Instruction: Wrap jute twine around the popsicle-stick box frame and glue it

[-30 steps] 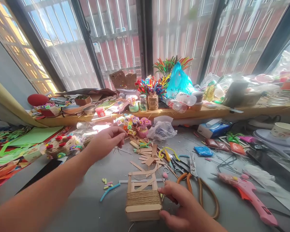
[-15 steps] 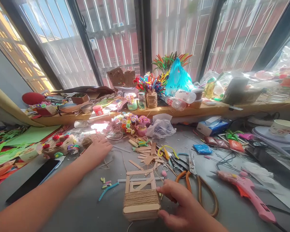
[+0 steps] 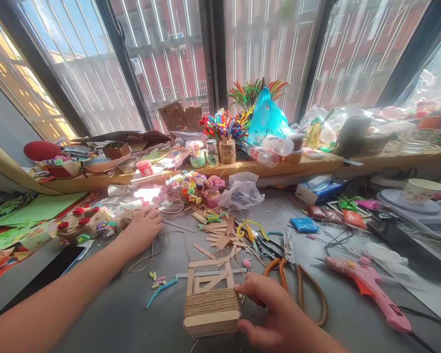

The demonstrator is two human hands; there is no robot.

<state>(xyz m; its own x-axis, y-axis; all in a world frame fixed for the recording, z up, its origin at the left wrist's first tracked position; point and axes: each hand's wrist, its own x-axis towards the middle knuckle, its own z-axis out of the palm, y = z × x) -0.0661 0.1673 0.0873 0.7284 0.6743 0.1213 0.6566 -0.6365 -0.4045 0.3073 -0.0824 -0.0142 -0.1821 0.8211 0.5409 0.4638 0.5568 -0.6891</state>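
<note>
A small craft-stick chair-like frame (image 3: 210, 314) sits at the front of the desk, brown twine wound around its lower part. My right hand (image 3: 274, 311) grips its right side, index finger above and thumb below. Farther off at the left, my left hand (image 3: 143, 233) is closed at the ball of twine (image 3: 127, 219), its fingertips partly hidden. Loose twine (image 3: 154, 252) loops over the desk beside that hand, and a strand runs towards the frame. Loose craft sticks (image 3: 224, 235) lie scattered beyond the frame.
Scissors (image 3: 288, 250), orange-handled pliers (image 3: 275, 264) and a pink glue gun (image 3: 367, 287) lie on the right. A phone (image 3: 46, 279) rests beneath my left forearm. Pipe-cleaner flowers (image 3: 213, 189) stand at the back, near a crumpled plastic bag (image 3: 242, 193).
My left hand has drawn slightly nearer, and more slack twine now loops beside it. My right hand stays on the frame. The whole view has shifted a little.
</note>
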